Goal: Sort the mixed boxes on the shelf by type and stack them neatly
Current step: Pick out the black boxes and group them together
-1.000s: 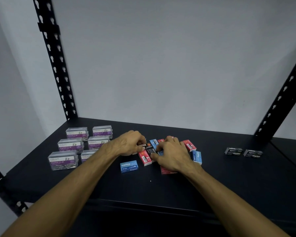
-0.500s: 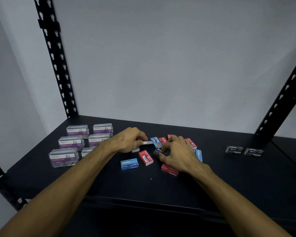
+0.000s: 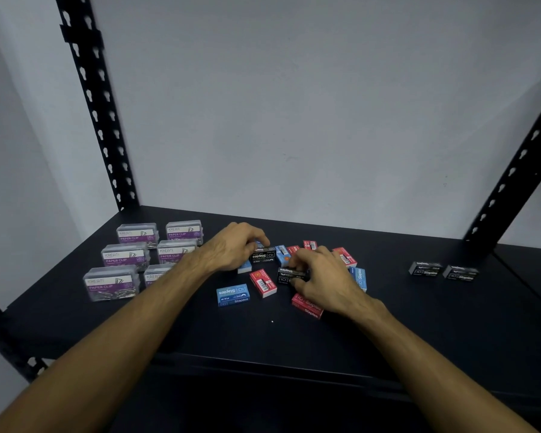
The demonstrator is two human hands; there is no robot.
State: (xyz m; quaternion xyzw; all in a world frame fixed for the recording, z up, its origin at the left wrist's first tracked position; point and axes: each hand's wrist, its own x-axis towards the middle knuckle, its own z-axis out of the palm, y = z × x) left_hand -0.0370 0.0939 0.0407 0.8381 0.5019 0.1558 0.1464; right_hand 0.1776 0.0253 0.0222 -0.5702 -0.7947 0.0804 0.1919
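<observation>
Black metal shelf [image 3: 419, 332], grey wall behind, slotted black uprights at upper left [image 3: 91, 98] and right edge [image 3: 519, 170] of the frame.

Left hand [image 3: 231, 250], centre of frame: fingers curled down over a black staples box [image 3: 263, 256], the grip closed on its left end. A light blue box [image 3: 245, 266] sits partly under the palm; whether the hand touches it cannot be told.

Right hand [image 3: 322, 276], just right of centre: fingers and thumb curled round a second black staples box [image 3: 289, 275], pinching it at its right end. The box looks to be at or just above the shelf surface; contact cannot be told.

Mixed pile between and around the hands:
- blue staples box [image 3: 232, 294], lower left of the pile, lying flat, clear of both hands
- red box [image 3: 263, 282] just right of it, barcode up
- red staples box [image 3: 306, 305] partly under the right wrist
- blue box [image 3: 359, 278] half hidden behind the right hand
- red box [image 3: 344, 256] and another red box [image 3: 310, 244] at the far side of the pile
- a small blue box [image 3: 282, 254] between the two black ones

Left of the frame: six clear paper clip boxes [image 3: 125, 256] with purple labels, in two columns, the near right one partly hidden by the left forearm.

Far right of the shelf: two black staples boxes [image 3: 444, 270] side by side, well apart from the pile.
</observation>
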